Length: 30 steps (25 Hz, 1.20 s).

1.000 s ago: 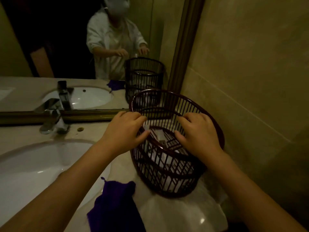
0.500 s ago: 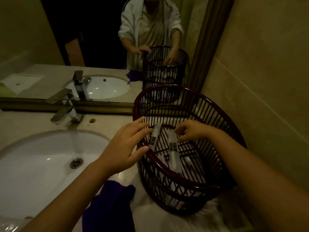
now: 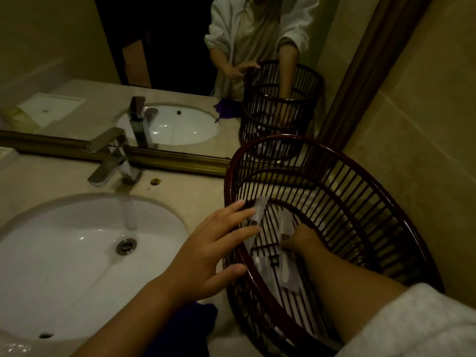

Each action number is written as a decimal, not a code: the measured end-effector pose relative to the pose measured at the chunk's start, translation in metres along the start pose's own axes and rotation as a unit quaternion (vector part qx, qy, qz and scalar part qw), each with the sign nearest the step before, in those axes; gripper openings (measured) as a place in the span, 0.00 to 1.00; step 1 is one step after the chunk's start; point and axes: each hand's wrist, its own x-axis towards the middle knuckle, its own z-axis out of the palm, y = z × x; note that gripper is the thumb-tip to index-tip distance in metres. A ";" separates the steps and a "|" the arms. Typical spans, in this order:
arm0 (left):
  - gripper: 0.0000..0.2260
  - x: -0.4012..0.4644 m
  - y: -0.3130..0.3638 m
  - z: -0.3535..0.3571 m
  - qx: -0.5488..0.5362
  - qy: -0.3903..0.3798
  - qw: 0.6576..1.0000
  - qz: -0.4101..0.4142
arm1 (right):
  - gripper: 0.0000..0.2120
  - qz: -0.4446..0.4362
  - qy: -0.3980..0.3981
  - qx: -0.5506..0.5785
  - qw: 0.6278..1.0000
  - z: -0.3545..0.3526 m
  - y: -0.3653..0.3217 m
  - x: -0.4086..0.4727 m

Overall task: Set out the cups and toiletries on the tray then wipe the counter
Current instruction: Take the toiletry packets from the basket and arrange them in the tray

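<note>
A dark red slatted basket (image 3: pixel 360 171) stands on the counter in the right corner, tilted toward me. Inside lie several clear-wrapped toiletry packets; one packet (image 3: pixel 258 213) leans against the near-left slats, another (image 3: pixel 286 222) stands upright beside it. My left hand (image 3: pixel 213 256) presses flat on the outside of the basket's left rim, fingers spread. My right hand (image 3: pixel 302 239) reaches deep into the basket, its fingers curled on the upright packet. No cups or tray are in sight.
A white sink (image 3: pixel 77 253) with a chrome tap (image 3: pixel 110 161) fills the left of the beige counter (image 3: pixel 185 191). A purple cloth (image 3: pixel 190 320) lies at the counter's front edge beside the basket. The mirror (image 3: pixel 77 60) runs behind, and a tiled wall (image 3: pixel 425 124) closes the right.
My right hand has gone from the basket's rim down inside it onto a packet. My left hand has opened flat against the rim. The view has shifted lower and nearer.
</note>
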 end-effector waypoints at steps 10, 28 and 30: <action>0.26 0.002 -0.002 0.003 -0.011 0.019 1.000 0.009 | 0.37 0.077 -0.037 0.149 0.985 0.002 0.014 0.026; 0.26 0.001 0.002 0.002 -0.015 0.014 1.000 -0.021 | 0.23 0.053 -0.202 0.247 0.946 0.030 -0.065 0.028; 0.25 0.001 0.003 0.002 -0.015 0.013 0.999 -0.025 | 0.21 0.031 -0.181 0.328 0.927 0.035 -0.063 0.031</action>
